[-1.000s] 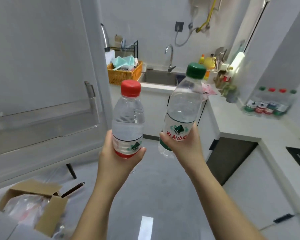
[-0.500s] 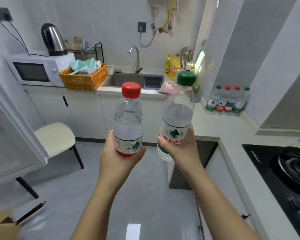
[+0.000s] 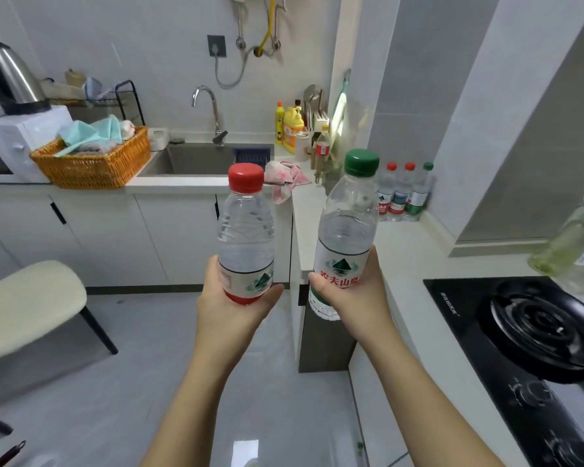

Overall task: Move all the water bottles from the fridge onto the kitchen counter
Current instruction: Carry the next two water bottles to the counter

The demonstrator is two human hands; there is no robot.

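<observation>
My left hand grips a red-capped water bottle by its lower part, upright, above the floor. My right hand grips a taller green-capped water bottle around its label, tilted slightly right, near the corner of the white kitchen counter. Three water bottles, two red-capped and one green-capped, stand together on the counter against the wall behind it. The fridge is out of view.
A black gas hob fills the counter at the right, with a pale bottle beside it. The sink, a pink cloth, an orange basket, a microwave and kettle line the back. A cream stool stands left.
The view has swung right, away from the fridge door and toward the counter. Both hands keep their bottles; the bottles on the counter and the hob look nearer.
</observation>
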